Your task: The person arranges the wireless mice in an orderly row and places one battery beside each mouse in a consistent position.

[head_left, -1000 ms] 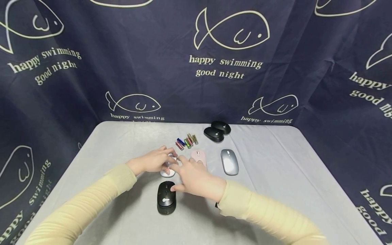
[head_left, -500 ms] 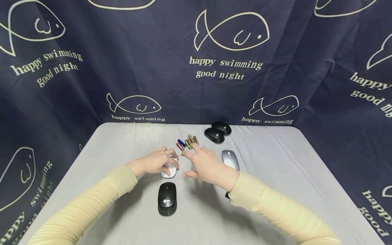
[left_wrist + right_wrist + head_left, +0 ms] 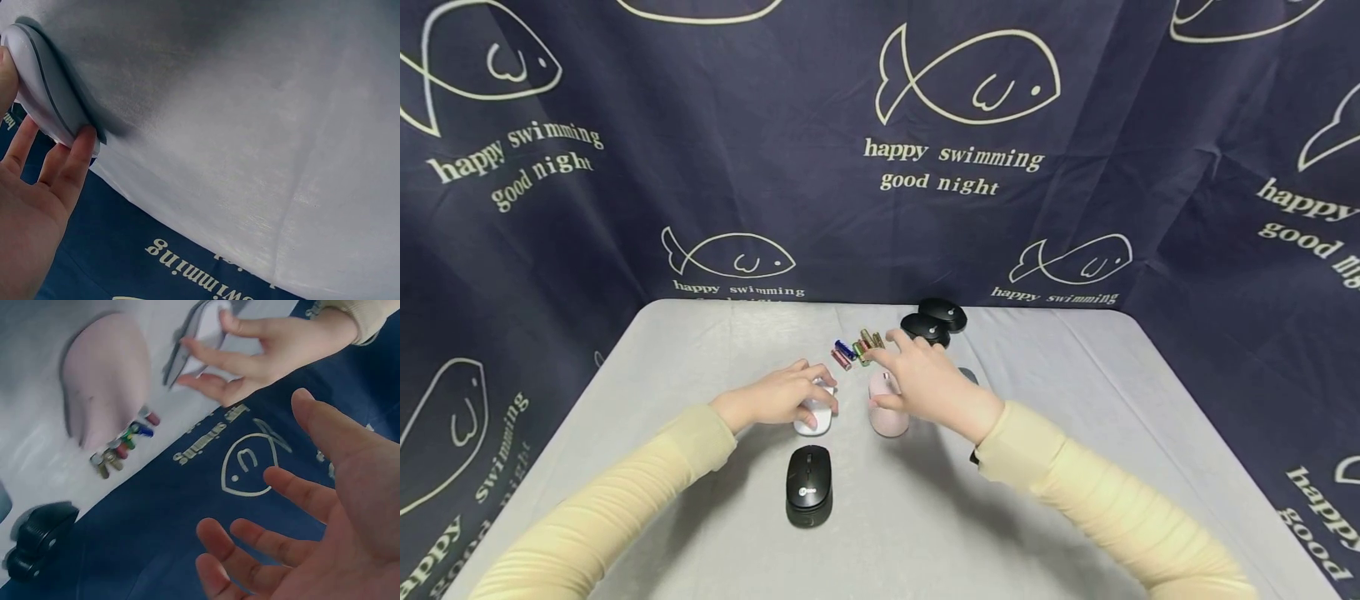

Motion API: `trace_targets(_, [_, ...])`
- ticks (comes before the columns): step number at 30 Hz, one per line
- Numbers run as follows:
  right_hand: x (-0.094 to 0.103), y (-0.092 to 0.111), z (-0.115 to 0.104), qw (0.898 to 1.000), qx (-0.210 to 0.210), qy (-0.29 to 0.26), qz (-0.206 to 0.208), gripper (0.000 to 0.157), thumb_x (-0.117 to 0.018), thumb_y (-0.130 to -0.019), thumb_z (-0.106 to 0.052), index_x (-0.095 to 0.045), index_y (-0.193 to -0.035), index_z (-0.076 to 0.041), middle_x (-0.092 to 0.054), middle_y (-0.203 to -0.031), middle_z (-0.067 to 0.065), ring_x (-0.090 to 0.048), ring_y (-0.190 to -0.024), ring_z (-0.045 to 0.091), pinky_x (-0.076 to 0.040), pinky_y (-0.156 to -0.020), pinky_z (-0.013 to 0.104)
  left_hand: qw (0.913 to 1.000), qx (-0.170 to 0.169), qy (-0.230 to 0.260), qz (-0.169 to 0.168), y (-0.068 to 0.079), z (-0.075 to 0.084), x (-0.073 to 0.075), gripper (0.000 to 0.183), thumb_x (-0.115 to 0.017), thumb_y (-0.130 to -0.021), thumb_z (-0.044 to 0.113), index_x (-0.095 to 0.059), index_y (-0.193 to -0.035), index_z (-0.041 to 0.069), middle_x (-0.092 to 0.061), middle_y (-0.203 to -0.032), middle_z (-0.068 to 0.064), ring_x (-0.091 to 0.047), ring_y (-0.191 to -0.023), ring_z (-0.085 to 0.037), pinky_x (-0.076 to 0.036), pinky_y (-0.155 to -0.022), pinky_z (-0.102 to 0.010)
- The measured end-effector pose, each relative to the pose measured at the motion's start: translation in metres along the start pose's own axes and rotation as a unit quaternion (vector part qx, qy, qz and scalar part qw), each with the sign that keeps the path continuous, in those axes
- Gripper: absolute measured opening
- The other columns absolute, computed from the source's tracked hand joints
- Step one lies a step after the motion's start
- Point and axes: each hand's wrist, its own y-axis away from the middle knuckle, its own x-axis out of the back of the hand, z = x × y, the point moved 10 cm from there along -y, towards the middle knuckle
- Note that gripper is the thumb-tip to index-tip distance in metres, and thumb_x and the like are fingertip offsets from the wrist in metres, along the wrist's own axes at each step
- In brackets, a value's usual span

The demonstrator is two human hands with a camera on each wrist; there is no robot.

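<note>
- Navy cloth printed with pale fish [image 3: 775, 108] hangs behind the light-grey worktop [image 3: 1075, 433] that I'm watching remotely.
- Left hand [image 3: 781, 396]: I see thumb and fingers pinching a smooth, low white computer mouse [image 3: 50, 90] beneath them. I judge it light, stiff and a little slippery; its side edges should hold best.
- Right hand [image 3: 934, 385]: spread, holding nothing, above and beside a domed pale-pink mouse [image 3: 889, 421]. I'd favour its flanks; that rounded top looks slick.
- Ahead, between both hands: small shiny multicoloured cylindrical batteries [image 3: 860, 352], likely to roll.
</note>
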Motion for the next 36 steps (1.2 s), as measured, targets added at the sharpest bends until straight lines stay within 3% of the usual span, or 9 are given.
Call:
trace_targets(9, [-0.002, -0.003, 0.024, 1.0, -0.02, 0.006, 0.017, 0.057, -0.072, -0.078, -0.046, -0.056, -0.128, -0.023, -0.047, -0.133, 0.015, -0.057, -0.098, 0.037, -0.045, -0.075, 0.05, 1.0, -0.007, -0.001, 0.006, 0.001, 0.003, 0.001, 0.037, -0.074, -0.07, 0.031, -0.071, -0.106, 0.027, -0.056, -0.124, -0.005, -0.045, -0.093, -0.02, -0.042, -0.075, -0.032])
trace_targets(16, [-0.005, -0.009, 0.043, 0.998, -0.049, 0.039, 0.022, 0.061, -0.072, -0.077, -0.049, -0.055, -0.129, -0.025, -0.048, -0.132, 0.011, -0.057, -0.09, 0.036, -0.044, -0.068, 0.047, 0.9998, -0.011, 0.004, 0.013, 0.002, 0.006, 0.004, 0.037, -0.074, -0.07, 0.029, -0.071, -0.106, 0.024, -0.056, -0.123, -0.007, -0.045, -0.091, -0.021, -0.041, -0.074, -0.032])
trace_targets(27, [-0.02, -0.021, 0.072, 0.995, -0.083, 0.045, 0.02, 0.064, -0.074, -0.076, -0.048, -0.054, -0.131, -0.022, -0.045, -0.136, 0.017, -0.056, -0.1, 0.041, -0.043, -0.079, 0.055, 0.9999, -0.002, 0.004, 0.015, 0.003, 0.003, 0.002, 0.037, -0.075, -0.07, 0.029, -0.071, -0.107, 0.025, -0.056, -0.124, -0.005, -0.045, -0.093, -0.02, -0.041, -0.075, -0.032])
trace_targets(36, [-0.039, -0.029, 0.098, 0.993, -0.112, 0.031, 0.0, 0.064, -0.073, -0.077, -0.047, -0.053, -0.132, -0.021, -0.045, -0.134, 0.018, -0.055, -0.102, 0.043, -0.045, -0.08, 0.057, 0.9999, 0.003, 0.003, 0.015, 0.003, -0.001, 0.0, 0.037, -0.074, -0.07, 0.03, -0.071, -0.106, 0.026, -0.056, -0.124, -0.004, -0.044, -0.093, -0.02, -0.041, -0.077, -0.032])
